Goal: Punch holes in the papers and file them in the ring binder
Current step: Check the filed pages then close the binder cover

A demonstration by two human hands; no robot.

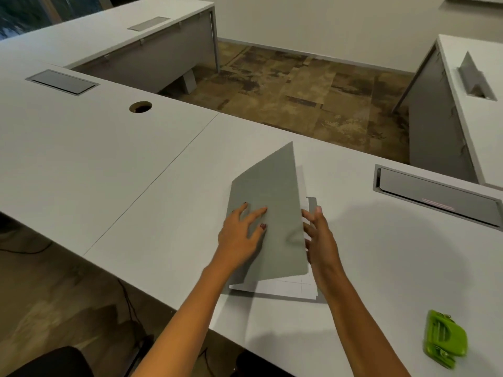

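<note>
Holding white papers (pixel 285 288) under its half-raised cover, the binder (pixel 272 191) lies near the bench (pixel 109 164) edge, left hand (pixel 239 235) flat on it, right hand's (pixel 321 238) fingers (pixel 317 213) straight at its rim.

The white desk (pixel 109 164) has a round hole (pixel 140 107), a left hatch (pixel 62 81) lying shut and a right hatch (pixel 438 197) standing open. Behind it are 2 more white desks, a far desk (pixel 114 25) and a side desk (pixel 476 118), on a brown patchy floor (pixel 299 88).
</note>
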